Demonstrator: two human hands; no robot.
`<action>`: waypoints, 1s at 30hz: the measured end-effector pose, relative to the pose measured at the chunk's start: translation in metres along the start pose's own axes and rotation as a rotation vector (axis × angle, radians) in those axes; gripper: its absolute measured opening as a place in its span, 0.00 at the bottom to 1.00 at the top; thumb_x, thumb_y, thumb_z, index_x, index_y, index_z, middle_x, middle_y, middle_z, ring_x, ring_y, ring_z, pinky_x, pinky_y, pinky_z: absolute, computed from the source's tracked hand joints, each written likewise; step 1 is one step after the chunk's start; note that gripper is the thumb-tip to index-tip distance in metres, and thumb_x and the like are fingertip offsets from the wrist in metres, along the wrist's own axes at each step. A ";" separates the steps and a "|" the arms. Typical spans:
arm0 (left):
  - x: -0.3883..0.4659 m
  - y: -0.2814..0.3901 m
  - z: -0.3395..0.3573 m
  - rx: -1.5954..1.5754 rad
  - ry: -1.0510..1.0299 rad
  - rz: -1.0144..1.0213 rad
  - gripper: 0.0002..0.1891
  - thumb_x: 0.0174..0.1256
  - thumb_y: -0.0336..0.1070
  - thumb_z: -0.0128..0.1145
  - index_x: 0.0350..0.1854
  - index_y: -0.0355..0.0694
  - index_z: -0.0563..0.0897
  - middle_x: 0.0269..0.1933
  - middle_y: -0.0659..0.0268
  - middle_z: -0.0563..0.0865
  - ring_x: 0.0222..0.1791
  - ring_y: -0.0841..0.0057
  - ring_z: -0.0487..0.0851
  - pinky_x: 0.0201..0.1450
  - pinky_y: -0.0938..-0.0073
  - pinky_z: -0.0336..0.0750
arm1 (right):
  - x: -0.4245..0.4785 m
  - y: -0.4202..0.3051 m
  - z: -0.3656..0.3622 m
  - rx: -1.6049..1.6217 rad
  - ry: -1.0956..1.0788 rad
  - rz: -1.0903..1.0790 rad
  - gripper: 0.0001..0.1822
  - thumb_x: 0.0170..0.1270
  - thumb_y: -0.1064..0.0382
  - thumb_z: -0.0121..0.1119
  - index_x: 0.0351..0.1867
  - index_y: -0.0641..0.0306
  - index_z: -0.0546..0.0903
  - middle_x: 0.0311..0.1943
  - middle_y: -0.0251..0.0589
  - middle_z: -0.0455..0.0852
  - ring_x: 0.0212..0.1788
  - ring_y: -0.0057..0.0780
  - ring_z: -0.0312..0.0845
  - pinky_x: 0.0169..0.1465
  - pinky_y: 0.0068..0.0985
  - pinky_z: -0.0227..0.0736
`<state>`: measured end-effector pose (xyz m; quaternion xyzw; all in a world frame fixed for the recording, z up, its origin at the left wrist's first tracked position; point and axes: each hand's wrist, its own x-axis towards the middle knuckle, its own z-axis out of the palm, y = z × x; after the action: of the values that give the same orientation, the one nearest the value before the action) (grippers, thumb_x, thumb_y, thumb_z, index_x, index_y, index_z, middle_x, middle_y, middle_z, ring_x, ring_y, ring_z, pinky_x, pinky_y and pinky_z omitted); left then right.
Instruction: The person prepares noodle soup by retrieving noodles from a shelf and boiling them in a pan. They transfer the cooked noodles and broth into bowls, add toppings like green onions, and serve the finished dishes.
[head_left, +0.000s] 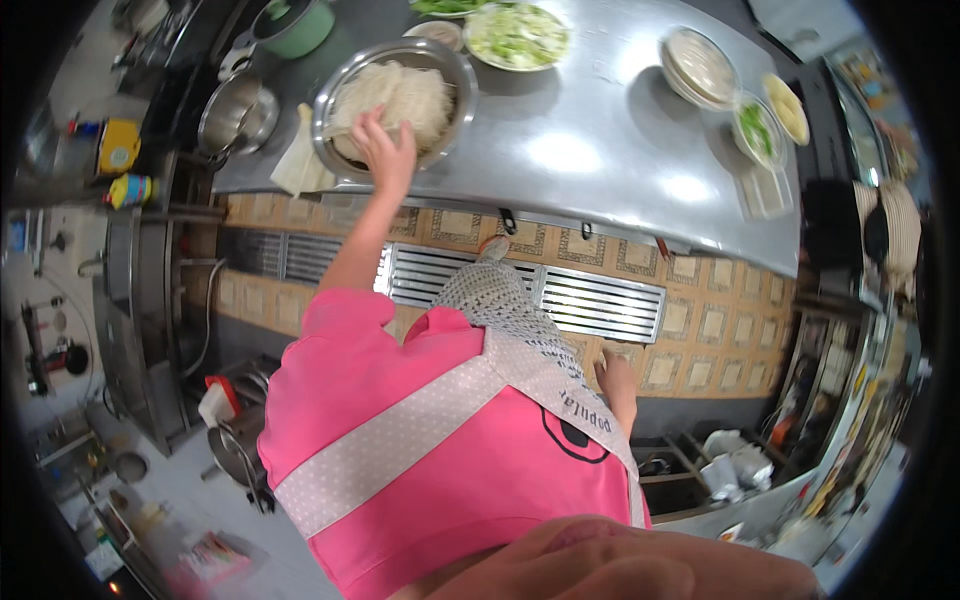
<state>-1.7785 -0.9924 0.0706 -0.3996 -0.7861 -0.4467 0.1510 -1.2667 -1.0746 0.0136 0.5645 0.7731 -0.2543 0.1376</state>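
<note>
My left hand (386, 150) reaches over the near rim of a stainless steel bowl (470, 94). Its spread fingers touch a heap of thin pale rice noodles (397, 97) inside; the undersides of the fingertips are hidden. No noodles appear lifted. Low at my right side, away from the counter, hangs my right hand (616, 379). Its fingers are partly hidden, so I cannot tell whether they close on anything. Just left of the bowl lies a pale folded cloth (300, 161).
On the steel counter (555, 120) stand a plate of chopped cabbage (517, 36), a steel pot (225, 120) and a green pot (300, 34). Stacked covered bowls (697, 67), a bowl of chopped greens (756, 131) and a yellowish dish (786, 109) sit right. A floor drain grate (600, 304) runs below.
</note>
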 end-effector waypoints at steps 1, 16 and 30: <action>0.025 -0.028 -0.005 0.086 -0.016 -0.102 0.26 0.58 0.44 0.56 0.56 0.35 0.68 0.54 0.48 0.68 0.57 0.52 0.63 0.61 0.58 0.57 | 0.039 -0.033 -0.018 0.036 0.109 -0.208 0.17 0.56 0.58 0.58 0.46 0.63 0.79 0.35 0.53 0.81 0.40 0.49 0.77 0.42 0.40 0.72; 0.131 -0.148 -0.016 -0.361 -0.913 -0.793 0.38 0.49 0.52 0.66 0.58 0.30 0.70 0.51 0.53 0.79 0.51 0.67 0.78 0.53 0.72 0.72 | 0.309 -0.478 -0.106 0.767 -0.237 -0.606 0.32 0.53 0.53 0.63 0.54 0.73 0.69 0.37 0.51 0.82 0.39 0.37 0.80 0.43 0.28 0.73; 0.165 -0.159 -0.084 -0.643 -0.640 -1.162 0.20 0.51 0.38 0.66 0.45 0.34 0.78 0.33 0.62 0.82 0.28 0.75 0.81 0.29 0.78 0.78 | 0.289 -0.438 -0.133 0.864 0.070 -0.753 0.14 0.56 0.64 0.56 0.44 0.61 0.81 0.39 0.47 0.83 0.39 0.34 0.79 0.42 0.26 0.74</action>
<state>-2.0146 -1.0254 0.1226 -0.0542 -0.7067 -0.5247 -0.4714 -1.7640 -0.8722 0.0839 0.2631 0.7508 -0.5599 -0.2316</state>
